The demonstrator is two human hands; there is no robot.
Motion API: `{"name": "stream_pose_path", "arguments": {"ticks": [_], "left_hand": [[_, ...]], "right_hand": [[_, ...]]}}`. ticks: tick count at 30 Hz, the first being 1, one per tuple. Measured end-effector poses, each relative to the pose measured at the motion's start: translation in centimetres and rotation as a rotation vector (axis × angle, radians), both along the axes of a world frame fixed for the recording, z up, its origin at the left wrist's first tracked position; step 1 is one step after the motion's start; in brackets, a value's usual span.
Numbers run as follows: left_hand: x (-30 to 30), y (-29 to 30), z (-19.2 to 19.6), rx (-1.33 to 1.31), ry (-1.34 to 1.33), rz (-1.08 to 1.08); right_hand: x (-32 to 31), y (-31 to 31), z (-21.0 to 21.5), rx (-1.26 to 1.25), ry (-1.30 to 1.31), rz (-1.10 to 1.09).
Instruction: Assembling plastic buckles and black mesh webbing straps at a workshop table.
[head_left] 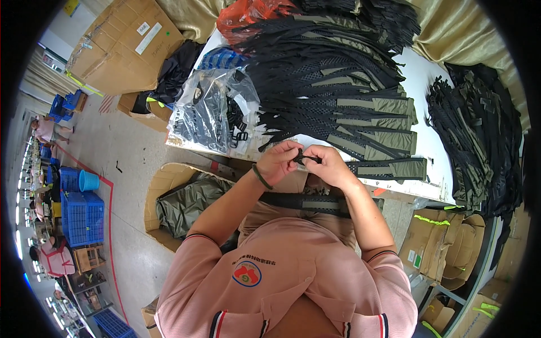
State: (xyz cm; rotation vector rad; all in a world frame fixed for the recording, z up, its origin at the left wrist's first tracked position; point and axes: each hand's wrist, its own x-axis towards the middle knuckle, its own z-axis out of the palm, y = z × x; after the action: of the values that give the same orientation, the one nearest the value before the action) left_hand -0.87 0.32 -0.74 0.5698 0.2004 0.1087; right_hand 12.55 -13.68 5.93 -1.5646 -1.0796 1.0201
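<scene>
In front of my lap, at the table's near edge, both hands meet with fingertips pinched together. My left hand (278, 163) grips a small black piece (299, 156) that looks like a plastic buckle. Closed on the other side of the same piece, my right hand (327, 164) hides part of it; whether a strap end passes through cannot be made out. Across my thighs lies a black mesh strap (307, 203) with an olive panel. Beyond my hands, many similar black and olive straps (338, 107) lie in overlapping rows on the white table (434, 152).
Left on the table, a clear plastic bag (205, 112) lies beside loose black buckles (239, 136). A red bag (248, 19) sits behind. More straps (476, 135) hang over the right side. An open carton (160, 194) with dark olive fabric stands left of my legs; cartons (431, 242) stand right.
</scene>
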Motion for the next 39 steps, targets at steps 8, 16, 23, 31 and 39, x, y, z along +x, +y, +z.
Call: {"name": "stream_pose_path", "arguments": {"ticks": [8, 16, 23, 31, 39], "left_hand": [[-0.5, -0.9, -0.7, -0.141, -0.048, -0.112], [0.4, -2.1, 0.0, -0.241, -0.140, -0.075], [-0.4, -0.8, -0.7, -0.126, -0.242, -0.012], [1.2, -2.4, 0.0, 0.188, -0.049, 0.041], [0.3, -3.1, 1.7, -0.089, 0.001, 0.156]], "right_hand": [[-0.1, -0.6, -0.4, 0.256, -0.193, 0.014], [-1.0, -0.4, -1.4, 0.198, -0.047, -0.153], [-1.4, 0.2, -0.8, 0.183, -0.077, -0.137], [-1.5, -1.3, 1.3, 0.093, 0.181, -0.183], [-1.5, -0.5, 0.3, 0.367, -0.497, -0.197]]}}
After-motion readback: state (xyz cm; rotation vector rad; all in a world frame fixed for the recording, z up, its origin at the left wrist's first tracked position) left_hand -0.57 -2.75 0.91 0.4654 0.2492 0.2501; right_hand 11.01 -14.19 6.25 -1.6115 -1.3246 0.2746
